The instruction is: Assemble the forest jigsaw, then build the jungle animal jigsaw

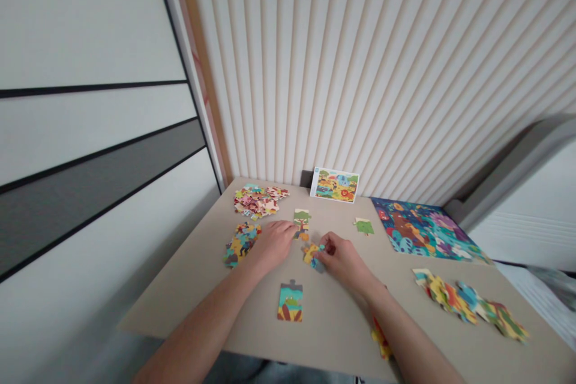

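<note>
My right hand [339, 254] pinches a yellow and blue puzzle piece [309, 254] by its right side, tilted just over the table. Close by on the left, my left hand [278, 239] lies palm down, its fingertips on the edge of an upright strip of puzzle with a tree [302, 219] on it. Those fingers look stretched out rather than gripping. Nearer to me, between my forearms, rests a puzzle piece with a green frog or crocodile [290, 302]. A green treetop piece [364, 227] lies alone beyond my right hand.
A picture card [335, 185] leans at the back wall. Puzzle heaps lie at the back left [258, 201], beside my left wrist [240, 244] and at the right [468, 302]. A dark blue finished puzzle [427, 229] is at back right. My right forearm partly covers red-yellow pieces [381, 341].
</note>
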